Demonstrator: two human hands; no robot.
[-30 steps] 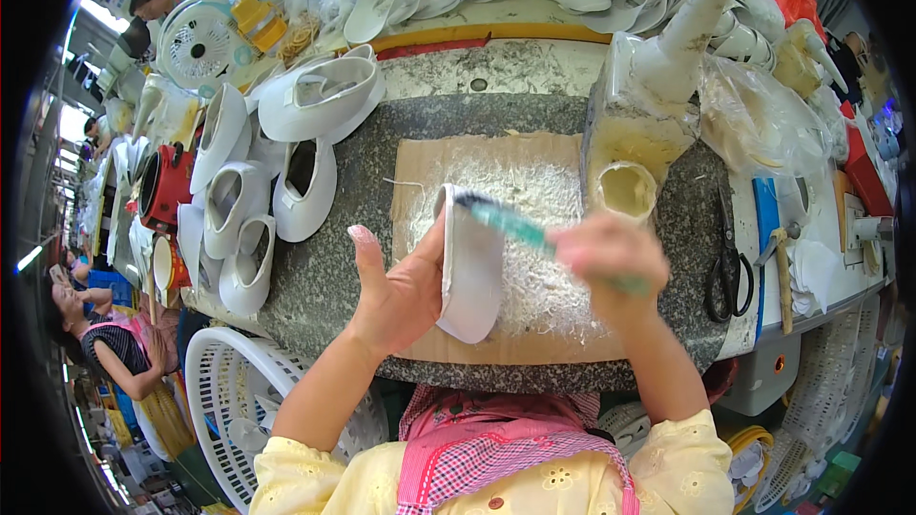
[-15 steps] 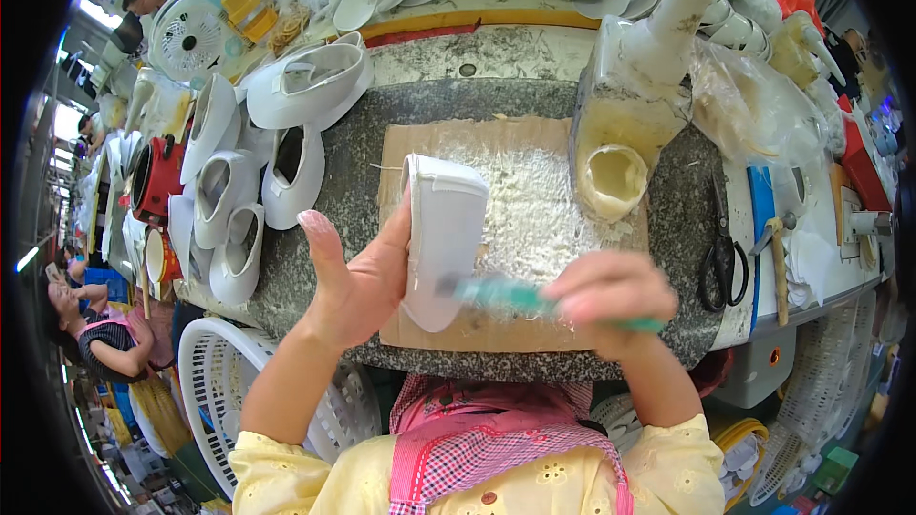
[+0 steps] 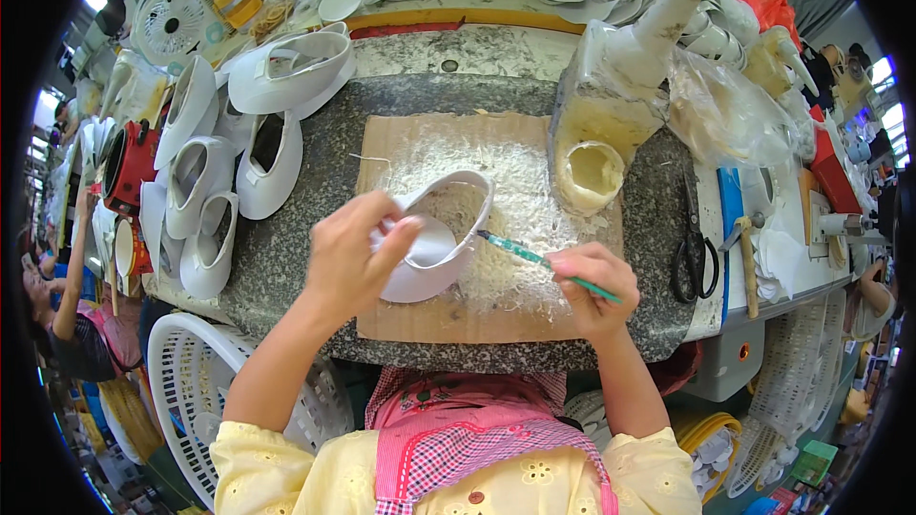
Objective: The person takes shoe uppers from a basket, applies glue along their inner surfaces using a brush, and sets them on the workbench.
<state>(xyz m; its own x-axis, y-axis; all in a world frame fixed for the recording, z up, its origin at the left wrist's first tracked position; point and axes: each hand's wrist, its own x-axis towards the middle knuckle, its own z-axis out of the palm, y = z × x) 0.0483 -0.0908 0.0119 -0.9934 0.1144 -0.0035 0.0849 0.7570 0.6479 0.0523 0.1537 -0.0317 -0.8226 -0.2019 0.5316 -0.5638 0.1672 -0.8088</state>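
My left hand (image 3: pixel 358 253) grips a white shoe upper (image 3: pixel 434 277) by its left edge, fingers curled over the rim. The upper is tilted so its oval opening faces up. In my right hand (image 3: pixel 596 288) is a slim green brush (image 3: pixel 534 257), pinched between thumb and fingers. Its dark tip touches or nearly touches the right rim of the upper. Under both lies a cardboard sheet (image 3: pixel 382 148) crusted with whitish dried glue. Just beyond my right hand stands a glue-coated plastic container (image 3: pixel 611 100) with a round opening that shows pale glue.
Several finished-looking white uppers (image 3: pixel 205 181) are heaped at the left, beside a white fan (image 3: pixel 176 24). Black scissors (image 3: pixel 694 262) and a wooden-handled hammer (image 3: pixel 747 272) lie at the right. A white plastic basket (image 3: pixel 181 401) stands below the table's left front edge.
The upper has turned from standing upright to lying tilted with its opening upward. My left hand has closed over its edge. The brush has moved from its side to the right rim.
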